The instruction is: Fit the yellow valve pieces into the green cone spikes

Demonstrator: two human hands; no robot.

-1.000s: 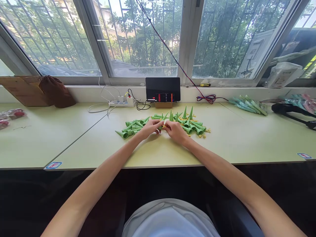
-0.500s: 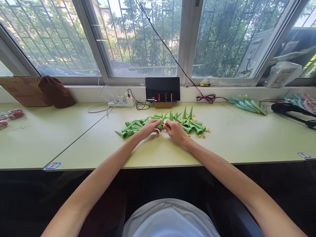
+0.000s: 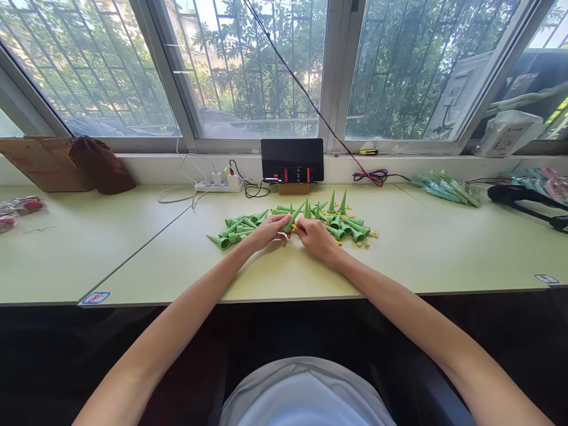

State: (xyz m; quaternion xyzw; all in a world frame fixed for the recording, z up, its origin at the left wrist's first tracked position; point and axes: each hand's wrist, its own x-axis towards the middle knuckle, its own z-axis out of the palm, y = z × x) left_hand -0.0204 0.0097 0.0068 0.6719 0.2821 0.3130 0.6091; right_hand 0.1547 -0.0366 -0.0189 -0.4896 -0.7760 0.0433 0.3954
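Observation:
My left hand point(image 3: 269, 231) is closed round a green cone point(image 3: 293, 216) whose tip points up and away to the right. My right hand point(image 3: 316, 235) is pinched together right beside it, at the cone's wide end, on something small I cannot make out. Both hands rest on the pale green table point(image 3: 186, 260), in front of a pile of green cones point(image 3: 344, 223) mixed with small yellow parts point(image 3: 371, 235). A second heap of green cones point(image 3: 235, 229) lies just left of my left hand.
A phone point(image 3: 293, 160) stands on a stand at the windowsill, with a power strip point(image 3: 219, 184) and cables to its left. A brown pouch point(image 3: 101, 165) and cardboard box point(image 3: 39, 165) sit far left. Bagged green parts point(image 3: 446, 188) lie at the right.
The green cone between my hands has come up from lying low in the pile to pointing up and to the right. My hands have barely shifted.

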